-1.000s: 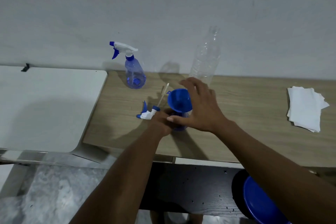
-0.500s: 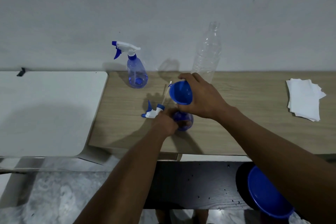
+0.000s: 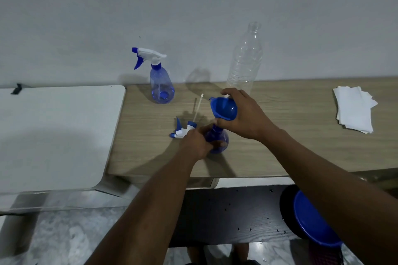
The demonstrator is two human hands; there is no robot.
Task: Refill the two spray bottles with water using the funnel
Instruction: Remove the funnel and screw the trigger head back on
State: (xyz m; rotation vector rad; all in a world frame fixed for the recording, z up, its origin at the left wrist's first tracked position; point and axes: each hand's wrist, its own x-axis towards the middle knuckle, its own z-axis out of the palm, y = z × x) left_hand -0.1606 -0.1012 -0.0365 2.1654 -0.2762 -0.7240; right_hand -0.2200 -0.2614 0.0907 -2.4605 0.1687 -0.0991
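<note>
My L hand (image 3: 195,144) grips the clear-blue spray bottle (image 3: 217,142), upright on the wood-grain table (image 3: 301,135). R hand (image 3: 247,117) holds the blue plastic funnel (image 3: 225,108) just above the bottle's neck, cone mouth up, spout down, axis slightly tilted. Trigger head (image 3: 183,130) lies just left of bottle.

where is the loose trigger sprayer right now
In the head view the loose trigger sprayer lies on the wooden table, just left of the left hand gripping the open spray bottle.
</note>
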